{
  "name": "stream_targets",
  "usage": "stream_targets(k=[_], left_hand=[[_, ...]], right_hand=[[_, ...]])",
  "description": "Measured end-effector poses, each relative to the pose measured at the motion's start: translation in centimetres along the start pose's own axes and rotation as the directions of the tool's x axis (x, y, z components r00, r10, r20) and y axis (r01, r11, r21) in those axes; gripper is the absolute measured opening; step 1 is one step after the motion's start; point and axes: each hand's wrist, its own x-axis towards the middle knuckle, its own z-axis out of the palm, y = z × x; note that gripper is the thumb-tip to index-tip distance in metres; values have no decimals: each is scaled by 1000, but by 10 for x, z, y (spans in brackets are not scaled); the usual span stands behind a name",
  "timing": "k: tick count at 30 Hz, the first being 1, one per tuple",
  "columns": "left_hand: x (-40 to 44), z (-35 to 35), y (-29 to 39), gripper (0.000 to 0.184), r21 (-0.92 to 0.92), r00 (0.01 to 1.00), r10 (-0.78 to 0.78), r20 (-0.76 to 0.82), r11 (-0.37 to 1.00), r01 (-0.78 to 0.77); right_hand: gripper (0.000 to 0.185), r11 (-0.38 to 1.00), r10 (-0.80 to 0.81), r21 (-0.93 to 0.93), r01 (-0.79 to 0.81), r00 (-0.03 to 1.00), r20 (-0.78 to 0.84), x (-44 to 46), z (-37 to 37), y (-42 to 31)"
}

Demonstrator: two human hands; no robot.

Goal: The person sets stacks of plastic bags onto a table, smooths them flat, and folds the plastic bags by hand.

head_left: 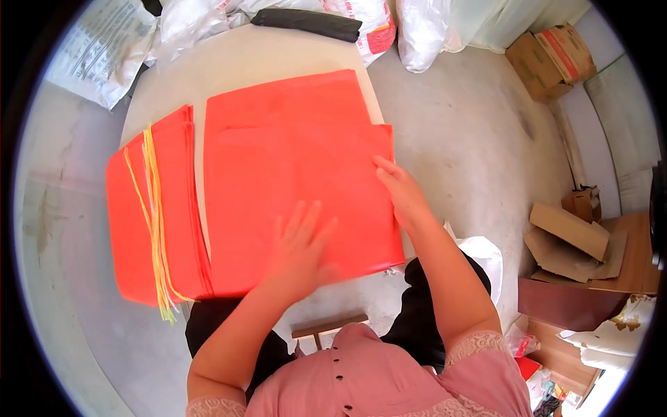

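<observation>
A large red sheet point(299, 167), smooth and slightly glossy, lies flat over another red sheet point(292, 97) whose far part shows beyond it. My left hand point(300, 247) is over the near part of the top sheet, fingers spread and a little blurred; I cannot tell how firmly it touches. At the sheet's right edge rests my right hand point(403, 191), its fingers stretched out along the border. To the left is a stack of folded red sheets point(128, 222), with a bundle of yellow strings point(156, 229) laid across it.
A pale table point(229, 59) carries the sheets, with a black rolled bundle point(306, 24) at its far end. White plastic sacks point(424, 31) stand behind. Cardboard boxes point(552, 62) sit at the back right, and an opened carton point(570, 240) lies on a brown cabinet point(570, 302).
</observation>
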Motion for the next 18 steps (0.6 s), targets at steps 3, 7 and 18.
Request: stream_targets(k=[3,7,18], left_hand=[[7,-6,-12,85,62,998,-61,-25,996,63],[9,-4,-16,85,99,994,-105,-34,989,108],[5,4,-26,90,176,987,-155,36,973,146]], right_hand=[[53,1000,26,16,-26,1000,4,-5,-3,4],[52,997,54,57,-55,998,21,-8,-3,11],[50,979,2,-205,19,995,99,-28,22,7]])
